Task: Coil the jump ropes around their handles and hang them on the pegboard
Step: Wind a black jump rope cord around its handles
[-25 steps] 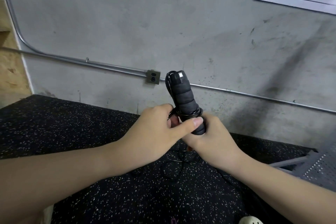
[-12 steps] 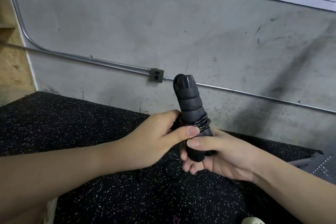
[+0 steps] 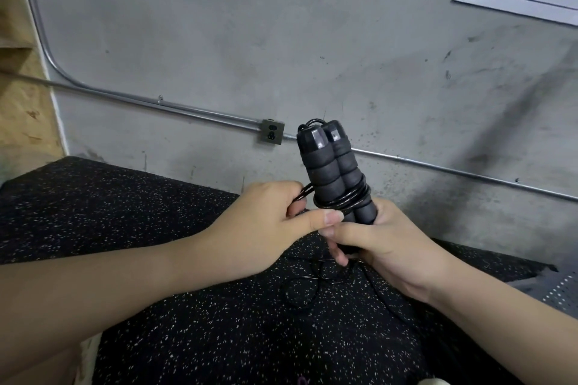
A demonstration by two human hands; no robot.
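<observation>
A moment ago only one handle faced us; now the pair of handles [image 3: 333,175] has turned so both foam grips stand side by side, upright and tilted a little left, and the cord [image 3: 342,198] sits in several shiny turns around their lower part, more tidily banded than a second back. That tells me the coiling is under way but far from finished, since a good length of loose rope [image 3: 308,289] lies in loops on the speckled black mat [image 3: 156,212] below the hands. The right hand [image 3: 387,247] has its grip closed round the bottom of the handles, thumb laid across the front, holding them steady above the mat. The left hand [image 3: 262,228] comes in from the side, fingers curled and pinching the running cord just beside the coil, thumb tip almost touching the right thumb. No pegboard is plainly in sight, only the grey wall [image 3: 281,40] with its metal pipe [image 3: 156,103].
</observation>
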